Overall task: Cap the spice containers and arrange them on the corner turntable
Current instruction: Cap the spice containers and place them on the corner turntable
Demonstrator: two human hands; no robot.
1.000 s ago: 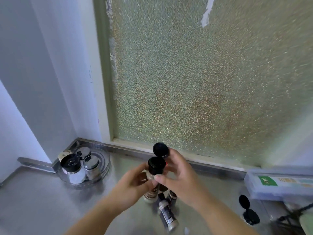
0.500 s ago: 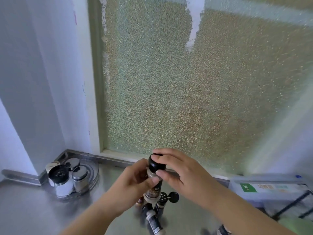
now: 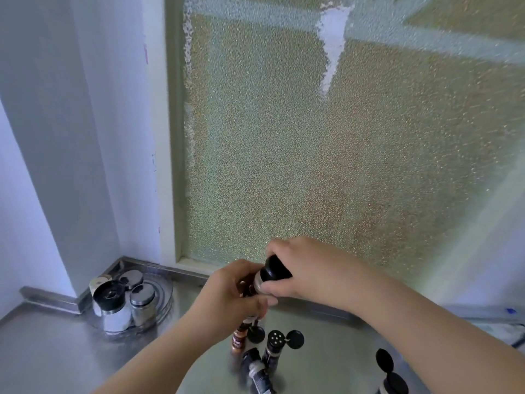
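Note:
A spice bottle [image 3: 259, 282] with a black cap [image 3: 275, 269] is held tilted above the steel counter. My left hand [image 3: 230, 294] grips its body from the left. My right hand [image 3: 309, 268] wraps round the cap from the right. Below them stand several more spice bottles: one with a brown label [image 3: 238, 338], one with its black flip lid open [image 3: 275, 344], and one lying down [image 3: 260, 375]. Another open-lidded bottle [image 3: 390, 375] sits at the lower right. The clear corner turntable [image 3: 166, 294] at the left holds three capped shakers.
A steel counter [image 3: 56, 351] runs to a raised steel rim at the wall. A frosted window [image 3: 326, 152] fills the back. White walls meet at the left corner behind the turntable. A box edge shows at the far right [image 3: 494, 325].
The flip cap stood open a second ago; my right hand has pressed it down and now covers it. The bottle tilted to the right. The camera view has tipped upward.

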